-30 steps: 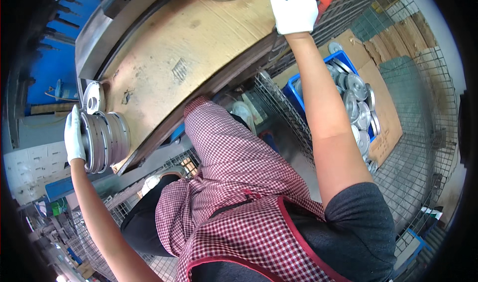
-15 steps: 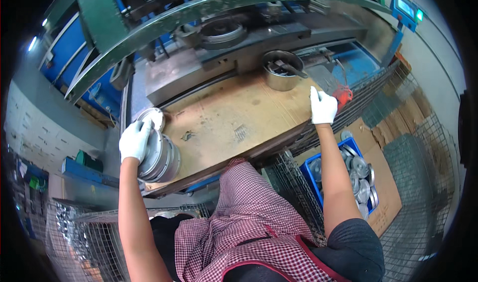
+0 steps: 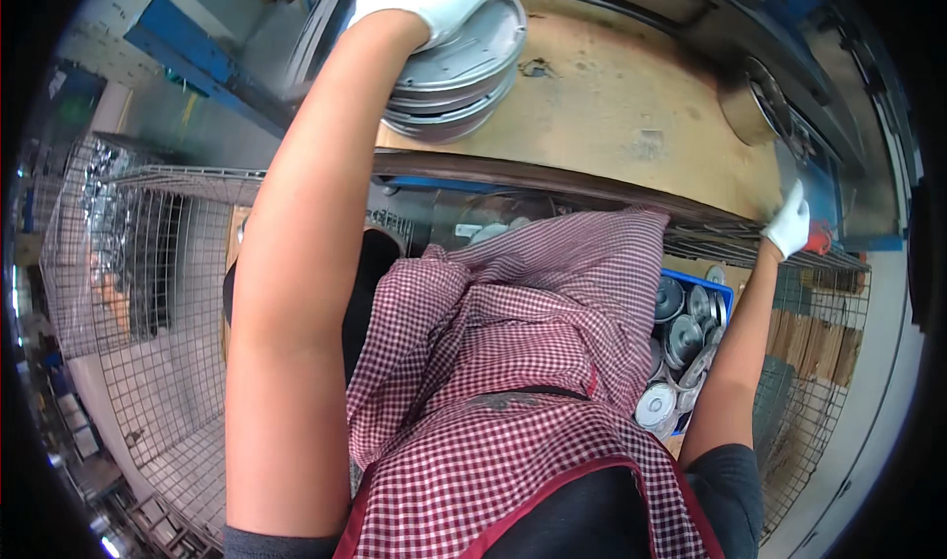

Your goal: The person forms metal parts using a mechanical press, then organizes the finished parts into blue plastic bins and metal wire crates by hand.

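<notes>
My left hand, in a white glove, is at the top edge of the view. It lies over a stack of round grey metal discs at the left end of the table. Its fingers are closed around the rim of a metal disc, which the glove and the picture edge mostly hide. Out to the right, my right hand, gloved too, is raised at the table's front right corner. Its thumb and fingers stand apart with nothing visible between them. A red object is right behind it.
A metal pot with a handled tool inside stands on the brown-topped table. Below at the right is a blue crate of round metal parts. Wire mesh cages flank me. Machine parts rise behind the table.
My view has tilted down and to the left, so the stack and table now appear higher. My left hand stays at the stack. My right hand remains near the red object.
</notes>
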Demonstrator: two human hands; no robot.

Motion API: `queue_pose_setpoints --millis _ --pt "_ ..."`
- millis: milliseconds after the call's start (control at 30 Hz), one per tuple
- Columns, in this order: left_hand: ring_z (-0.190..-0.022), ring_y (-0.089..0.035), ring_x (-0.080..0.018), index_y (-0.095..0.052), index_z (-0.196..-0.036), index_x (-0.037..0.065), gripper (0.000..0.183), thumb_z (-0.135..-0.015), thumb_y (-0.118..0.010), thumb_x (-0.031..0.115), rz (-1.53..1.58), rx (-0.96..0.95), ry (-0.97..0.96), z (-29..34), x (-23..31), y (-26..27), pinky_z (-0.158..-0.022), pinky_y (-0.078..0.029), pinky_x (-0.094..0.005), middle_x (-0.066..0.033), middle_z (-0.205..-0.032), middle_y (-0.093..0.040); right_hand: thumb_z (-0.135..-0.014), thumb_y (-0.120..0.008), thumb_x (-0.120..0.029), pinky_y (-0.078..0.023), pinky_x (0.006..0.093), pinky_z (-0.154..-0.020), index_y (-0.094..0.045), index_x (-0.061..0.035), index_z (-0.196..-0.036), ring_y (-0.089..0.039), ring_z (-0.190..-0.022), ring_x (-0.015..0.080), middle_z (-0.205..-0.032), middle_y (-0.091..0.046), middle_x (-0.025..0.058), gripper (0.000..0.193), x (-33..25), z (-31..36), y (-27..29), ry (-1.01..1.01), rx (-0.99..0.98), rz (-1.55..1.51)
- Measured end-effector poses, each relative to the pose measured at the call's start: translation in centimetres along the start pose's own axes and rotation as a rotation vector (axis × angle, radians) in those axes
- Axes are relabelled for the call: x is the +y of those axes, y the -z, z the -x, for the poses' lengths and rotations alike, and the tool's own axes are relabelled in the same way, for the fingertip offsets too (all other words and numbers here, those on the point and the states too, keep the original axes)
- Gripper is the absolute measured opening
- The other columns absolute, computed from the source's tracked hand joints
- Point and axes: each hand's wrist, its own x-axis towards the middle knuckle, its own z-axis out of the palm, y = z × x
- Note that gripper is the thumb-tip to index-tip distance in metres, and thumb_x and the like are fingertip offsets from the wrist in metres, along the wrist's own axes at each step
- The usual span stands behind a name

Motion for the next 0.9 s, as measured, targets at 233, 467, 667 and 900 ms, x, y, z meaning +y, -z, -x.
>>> queue_pose_setpoints --millis 233,467,667,900 --pt "-0.099 -0.062 -0.0347 -0.065 -0.108 0.010 0.056 -0.091 -0.042 0.058 -0.027 0.347 -0.078 0.2 -0.9 -2.4 -0.088 -0.046 -0.0420 -0.0177 -0.110 -0.066 -0.090 -0.057 -0.053 -0.038 0.0267 -0.052 -0.072 -0.0055 -0.082 -0.049 -0.050 0.0084 -0.059 -0.059 0.0009 0.051 -0.1 0.2 -0.1 -0.071 0.000 -0.124" --pt "-0.103 -0.059 -0.0393 -0.065 -0.113 0.006 0.061 -0.091 -0.042 0.058 0.005 0.217 -0.117 -0.4 0.6 -1.5 -0.090 -0.045 -0.0435 -0.0225 -0.110 -0.064 -0.091 -0.056 -0.047 -0.047 0.0406 -0.063 -0.069 -0.0083 -0.080 -0.060 -0.064 0.0261 -0.076 -0.068 0.0102 0.042 0.2 0.0 1.4 0.023 0.033 0.127" --pt "-0.094 -0.060 -0.0382 -0.066 -0.099 0.006 0.044 -0.092 -0.047 0.045 -0.120 0.240 -0.026 0.6 0.1 -1.6 -0.082 -0.045 -0.0458 -0.0198 -0.100 -0.064 -0.076 -0.075 -0.044 -0.044 0.0404 -0.097 -0.031 -0.0028 -0.146 -0.057 -0.114 0.0392 -0.127 -0.055 0.0276 0.093 -6.0 -1.2 3.3 0.106 -0.190 -0.002" --pt "-0.096 -0.060 -0.0379 -0.068 -0.099 0.006 0.044 -0.092 -0.048 0.046 -0.085 0.266 -0.048 0.2 1.4 -1.3 -0.084 -0.046 -0.0446 -0.0195 -0.100 -0.065 -0.083 -0.067 -0.047 -0.048 0.0413 -0.091 -0.047 -0.0134 -0.138 -0.061 -0.107 0.0348 -0.118 -0.062 0.0189 0.067 -8.9 -6.4 3.0 0.092 -0.508 0.366"
